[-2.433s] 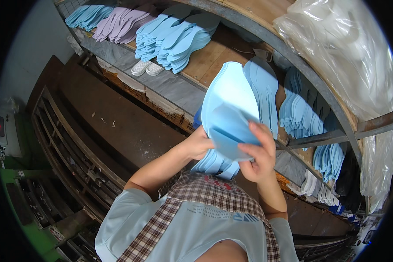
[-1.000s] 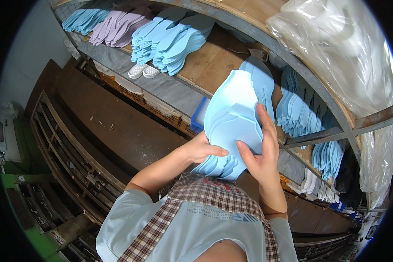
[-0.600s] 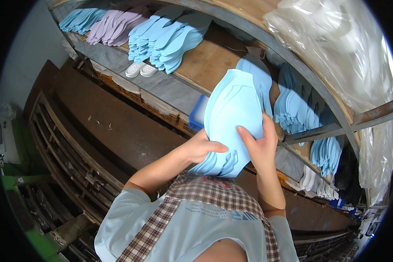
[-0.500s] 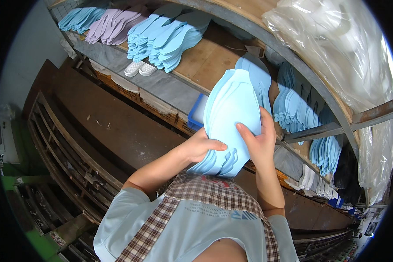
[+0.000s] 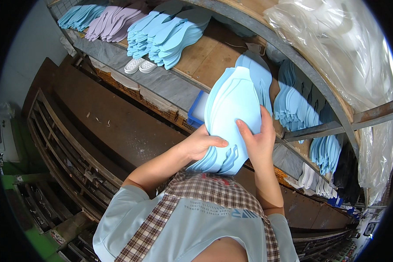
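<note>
A thick stack of light blue foam shoe-insole sheets [image 5: 232, 105] is held upright in front of my chest, its lower end close to my checked apron. Along its left side the layers fan out a little, and small wavy cut-outs show near the bottom. My left hand [image 5: 204, 143] is closed on the left edge, thumb lying across the front sheet. On the right edge my right hand [image 5: 258, 133] grips the stack too, its thumb pressed on the front and its fingers mostly hidden behind.
Ahead, a wooden shelf [image 5: 207, 61] bears blue sheet piles [image 5: 174, 37] and a lilac pile [image 5: 113, 22]. Below are white slip-on soles [image 5: 139, 66] and a blue bin [image 5: 198, 109]. Metal shelf bars [image 5: 312, 132] and plastic bags [image 5: 336, 48] stand right; a slatted rack [image 5: 70, 157] lies left.
Both hands keep their hold on the stack. It has shifted very slightly upward in view, and the rest looks the same.
</note>
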Demonstrator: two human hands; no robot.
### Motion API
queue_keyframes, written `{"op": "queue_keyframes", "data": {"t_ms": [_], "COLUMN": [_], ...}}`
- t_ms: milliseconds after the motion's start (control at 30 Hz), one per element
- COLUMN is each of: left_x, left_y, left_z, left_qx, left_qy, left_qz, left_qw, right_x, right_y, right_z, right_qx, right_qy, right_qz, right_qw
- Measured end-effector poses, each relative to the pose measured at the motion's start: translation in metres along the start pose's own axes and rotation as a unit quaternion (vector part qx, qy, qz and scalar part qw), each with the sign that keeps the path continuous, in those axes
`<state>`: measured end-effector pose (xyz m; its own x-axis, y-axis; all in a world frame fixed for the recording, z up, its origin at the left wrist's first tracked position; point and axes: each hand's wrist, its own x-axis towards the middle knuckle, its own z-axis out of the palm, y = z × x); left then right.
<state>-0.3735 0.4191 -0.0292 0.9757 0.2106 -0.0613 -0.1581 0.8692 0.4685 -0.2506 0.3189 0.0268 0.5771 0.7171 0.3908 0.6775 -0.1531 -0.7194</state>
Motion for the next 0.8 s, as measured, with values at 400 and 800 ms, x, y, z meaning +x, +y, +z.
{"op": "queue_keyframes", "data": {"t_ms": [400, 800], "left_x": [0.003, 0.008], "left_y": [0.0, -0.012], "left_z": [-0.001, -0.028], "left_qx": [-0.009, 0.026], "left_qy": [0.007, -0.057], "left_qz": [0.005, 0.037], "left_qw": [1.0, 0.997], "right_x": [0.006, -0.006], "right_y": [0.021, -0.006], "right_z": [0.003, -0.013], "right_qx": [0.165, 0.149], "right_qy": [-0.04, -0.091], "right_qz": [0.066, -0.351], "right_qw": [0.983, 0.92]}}
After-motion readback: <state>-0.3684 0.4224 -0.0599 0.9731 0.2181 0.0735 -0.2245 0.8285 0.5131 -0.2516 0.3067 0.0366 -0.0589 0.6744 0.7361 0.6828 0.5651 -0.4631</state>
